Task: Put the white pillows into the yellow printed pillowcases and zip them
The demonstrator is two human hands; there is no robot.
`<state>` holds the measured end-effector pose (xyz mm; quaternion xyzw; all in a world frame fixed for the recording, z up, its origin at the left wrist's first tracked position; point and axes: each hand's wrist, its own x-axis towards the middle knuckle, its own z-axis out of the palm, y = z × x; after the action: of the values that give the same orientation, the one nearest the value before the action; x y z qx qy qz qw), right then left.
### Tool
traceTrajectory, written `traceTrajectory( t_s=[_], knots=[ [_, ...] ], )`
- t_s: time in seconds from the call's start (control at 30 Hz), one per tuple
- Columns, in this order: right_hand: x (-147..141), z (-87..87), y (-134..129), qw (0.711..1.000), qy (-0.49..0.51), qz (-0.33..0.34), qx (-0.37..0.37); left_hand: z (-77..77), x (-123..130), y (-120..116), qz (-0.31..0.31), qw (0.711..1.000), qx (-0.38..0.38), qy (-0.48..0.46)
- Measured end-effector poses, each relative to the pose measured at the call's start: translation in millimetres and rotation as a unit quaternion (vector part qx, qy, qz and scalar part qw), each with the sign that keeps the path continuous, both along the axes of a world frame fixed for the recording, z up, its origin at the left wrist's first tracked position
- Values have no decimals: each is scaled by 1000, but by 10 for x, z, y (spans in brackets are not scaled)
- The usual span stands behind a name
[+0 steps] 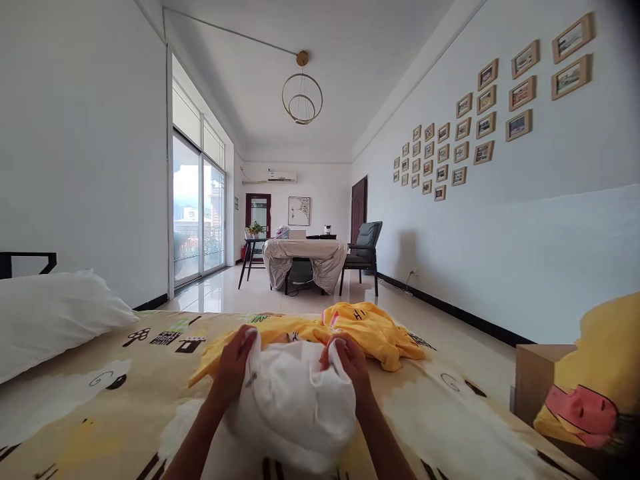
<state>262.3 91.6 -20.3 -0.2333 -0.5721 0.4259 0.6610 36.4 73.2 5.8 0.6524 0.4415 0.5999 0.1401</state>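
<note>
Near the front of the bed, a soft white pillow [300, 407] bulges between my two hands, its top edge pulled up at two corners. My left hand [236, 357] grips the left corner, fingers closed on the fabric. On the other side, my right hand [347, 360] is closed round the right corner. A thin grey line, perhaps a seam or zip, runs down the pillow's left side. Just beyond my hands lies a crumpled yellow printed cloth [373, 330] with dark letters; part of it stretches left behind the pillow.
A patterned bedsheet [145, 393] covers the bed. Another white pillow [60, 313] lies at the left. At right, yellow cloth [600, 360] with a pink print hangs over a cardboard box [533, 377]. Farther off stand a covered table [305, 250] and a dark chair [367, 243].
</note>
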Motion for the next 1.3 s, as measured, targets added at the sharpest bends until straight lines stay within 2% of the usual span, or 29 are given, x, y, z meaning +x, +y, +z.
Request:
traceTrajectory(
  t_s=[0.07, 0.13, 0.2, 0.3, 0.37, 0.47, 0.57, 0.63, 0.8, 0.9, 1.0, 1.1, 1.17, 1.23, 1.3],
  knots=[
    [-118, -147, -3, 996, -81, 25, -14, -189, 18, -60, -62, 985, -91, 135],
    [-215, -255, -1, 984, -176, 33, -26, -304, 73, -128, -123, 948, -164, 243],
    [-286, -322, 4, 975, -216, 35, -46, -331, 153, -179, -149, 931, -183, 278],
    [-329, -369, 33, 979, -173, 37, -97, -287, 237, -169, -134, 956, -172, 196],
    [-327, -385, 65, 983, -137, 55, -107, -282, 249, -112, -147, 967, -172, 119],
    [-316, -403, 99, 987, -103, 109, -58, -354, 264, -40, -204, 963, -168, 56],
    [-319, -416, 94, 988, -87, 127, -4, -451, 351, -34, -213, 961, -167, 49],
    [-325, -421, 74, 988, -100, 117, 2, -485, 427, -53, -208, 963, -163, 44],
    [-355, -455, 44, 981, -177, 78, 10, -454, 471, -93, -251, 954, -159, 48],
    [-393, -480, 57, 977, -205, 49, 34, -454, 437, -77, -222, 955, -189, 60],
    [-416, -409, 0, 968, -238, -41, 71, -490, 420, -24, -211, 954, -214, 13],
    [-435, -242, -229, 927, -270, -205, 159, -495, 372, 43, -168, 962, -210, -46],
    [-493, -191, -446, 878, -319, -241, 263, -455, 298, 80, -129, 967, -200, -85],
    [-616, -280, -640, 813, -373, -243, 375, -391, 200, 103, -104, 966, -201, -126],
    [-788, -512, -758, 742, -401, -306, 441, -323, 105, 110, -90, 964, -200, -148]
  ],
)
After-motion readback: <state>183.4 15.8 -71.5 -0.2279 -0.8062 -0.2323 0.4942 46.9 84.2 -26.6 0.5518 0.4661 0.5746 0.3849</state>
